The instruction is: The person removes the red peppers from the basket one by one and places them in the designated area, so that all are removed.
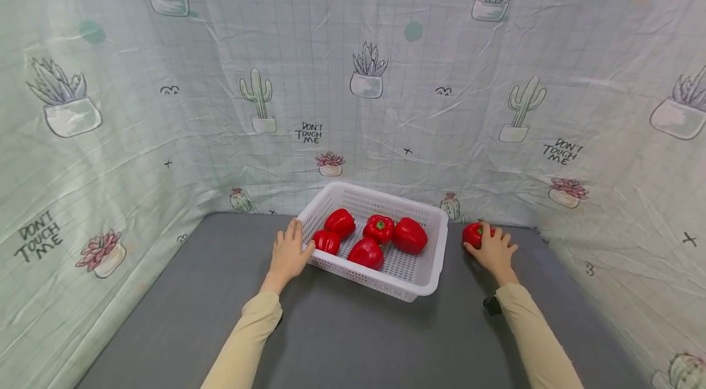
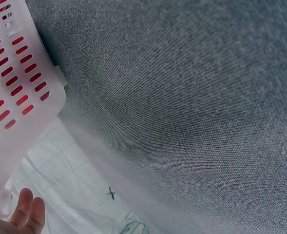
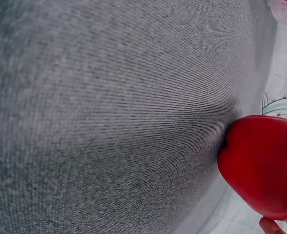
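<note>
A white perforated plastic basket (image 1: 410, 292) sits on the grey table with several red bell peppers (image 1: 409, 236) inside. My left hand (image 1: 287, 257) rests against the basket's left side near its front corner, fingers fairly straight and thumb by the rim; in the left wrist view two fingertips (image 2: 30, 210) show beside the basket wall (image 2: 21, 78). To the right of the basket, my right hand (image 1: 495, 253) holds another red bell pepper (image 1: 472, 234) from above. That pepper (image 3: 262, 163) fills the right side of the right wrist view, with fingers at its edges.
The grey cloth-covered table (image 1: 353, 340) extends in front of the basket and to both sides. A pale curtain (image 1: 309, 101) printed with cactus pots hangs behind and along the sides. A dark object (image 1: 493, 305) shows by the right wrist.
</note>
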Motion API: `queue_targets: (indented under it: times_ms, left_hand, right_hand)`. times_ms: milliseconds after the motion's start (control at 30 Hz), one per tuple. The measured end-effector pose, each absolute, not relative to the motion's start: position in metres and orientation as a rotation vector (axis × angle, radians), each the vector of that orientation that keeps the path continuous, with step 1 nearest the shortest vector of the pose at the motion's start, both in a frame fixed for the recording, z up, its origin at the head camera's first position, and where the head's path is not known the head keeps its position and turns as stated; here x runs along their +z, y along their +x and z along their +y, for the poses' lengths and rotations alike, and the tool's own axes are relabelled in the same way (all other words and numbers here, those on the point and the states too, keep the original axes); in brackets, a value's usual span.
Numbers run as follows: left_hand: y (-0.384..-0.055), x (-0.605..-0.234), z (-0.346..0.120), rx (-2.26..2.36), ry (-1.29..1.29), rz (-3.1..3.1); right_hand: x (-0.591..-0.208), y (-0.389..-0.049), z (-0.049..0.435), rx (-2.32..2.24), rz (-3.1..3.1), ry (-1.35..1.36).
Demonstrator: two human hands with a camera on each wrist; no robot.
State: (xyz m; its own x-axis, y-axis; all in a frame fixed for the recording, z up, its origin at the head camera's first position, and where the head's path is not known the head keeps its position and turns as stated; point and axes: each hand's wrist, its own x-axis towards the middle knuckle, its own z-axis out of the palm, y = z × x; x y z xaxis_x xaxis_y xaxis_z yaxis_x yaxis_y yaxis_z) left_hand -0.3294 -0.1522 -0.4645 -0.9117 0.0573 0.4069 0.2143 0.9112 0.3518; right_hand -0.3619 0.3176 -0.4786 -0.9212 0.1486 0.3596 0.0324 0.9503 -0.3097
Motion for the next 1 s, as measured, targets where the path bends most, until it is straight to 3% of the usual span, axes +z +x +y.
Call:
queue_targets:
  times_ms: [1000]
  left_hand:
    - [-0.328,-0.463,-0.152,-0.551,-0.22,-2.656]
  right_hand:
    - [-0.479,-0.358,0.329,0.459,-2.754,-0.079]
